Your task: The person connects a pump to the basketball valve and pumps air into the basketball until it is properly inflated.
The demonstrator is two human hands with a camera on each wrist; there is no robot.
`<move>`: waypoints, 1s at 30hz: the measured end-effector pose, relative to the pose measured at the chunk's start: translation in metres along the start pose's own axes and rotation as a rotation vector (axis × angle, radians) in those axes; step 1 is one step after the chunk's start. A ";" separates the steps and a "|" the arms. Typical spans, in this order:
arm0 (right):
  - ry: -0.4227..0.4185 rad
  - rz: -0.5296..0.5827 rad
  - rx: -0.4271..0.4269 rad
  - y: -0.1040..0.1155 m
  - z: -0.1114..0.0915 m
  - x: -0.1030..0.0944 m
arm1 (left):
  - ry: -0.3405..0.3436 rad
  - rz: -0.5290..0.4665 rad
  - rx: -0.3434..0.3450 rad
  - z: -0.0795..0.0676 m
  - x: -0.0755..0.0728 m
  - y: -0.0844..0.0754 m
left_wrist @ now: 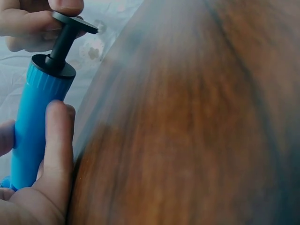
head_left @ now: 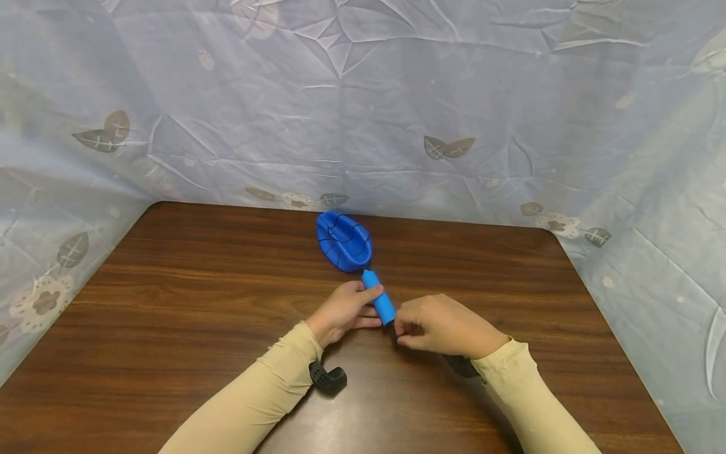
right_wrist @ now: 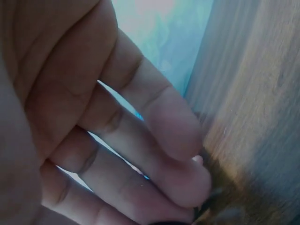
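A blue hand pump [head_left: 378,297] slants across the middle of the table, its far tip at a caved-in, deflated blue ball [head_left: 344,241] with black lines. My left hand [head_left: 348,309] grips the pump's barrel between thumb and fingers. At the near end, the fingers of my right hand [head_left: 445,325] are curled on the black T-shaped handle [left_wrist: 75,22]. In the left wrist view the black plunger rod stands partly out of the barrel. The right wrist view shows mainly the palm and bent fingers of the right hand, and the handle is mostly hidden there.
The brown wooden table [head_left: 227,271] has a light patterned cloth [head_left: 363,113] hanging behind it and along both sides. The ball lies close to the table's back edge. A black strap piece [head_left: 328,379] sticks out from the left wrist.
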State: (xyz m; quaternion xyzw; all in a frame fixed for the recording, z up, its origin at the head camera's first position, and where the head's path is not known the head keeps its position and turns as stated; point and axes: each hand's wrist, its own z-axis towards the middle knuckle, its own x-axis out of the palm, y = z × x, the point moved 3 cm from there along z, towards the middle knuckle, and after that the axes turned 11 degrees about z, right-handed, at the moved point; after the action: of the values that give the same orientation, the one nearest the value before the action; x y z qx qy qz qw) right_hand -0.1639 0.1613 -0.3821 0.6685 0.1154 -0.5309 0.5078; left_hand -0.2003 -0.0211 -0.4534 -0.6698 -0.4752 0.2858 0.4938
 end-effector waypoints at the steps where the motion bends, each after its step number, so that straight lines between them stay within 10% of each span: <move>1: 0.006 0.001 0.001 0.000 0.000 0.000 | 0.000 0.001 0.001 0.000 0.000 0.000; 19: 0.131 0.081 0.029 0.004 -0.002 0.004 | -0.027 -0.005 -0.006 0.000 -0.001 -0.002; 30: -0.018 0.004 -0.023 -0.007 -0.002 0.001 | -0.057 0.013 -0.002 0.003 0.002 0.003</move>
State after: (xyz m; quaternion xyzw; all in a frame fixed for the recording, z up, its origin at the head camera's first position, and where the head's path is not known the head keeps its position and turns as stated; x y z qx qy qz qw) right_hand -0.1669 0.1659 -0.3875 0.6579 0.1156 -0.5345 0.5178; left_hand -0.2008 -0.0181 -0.4575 -0.6650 -0.4851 0.3076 0.4774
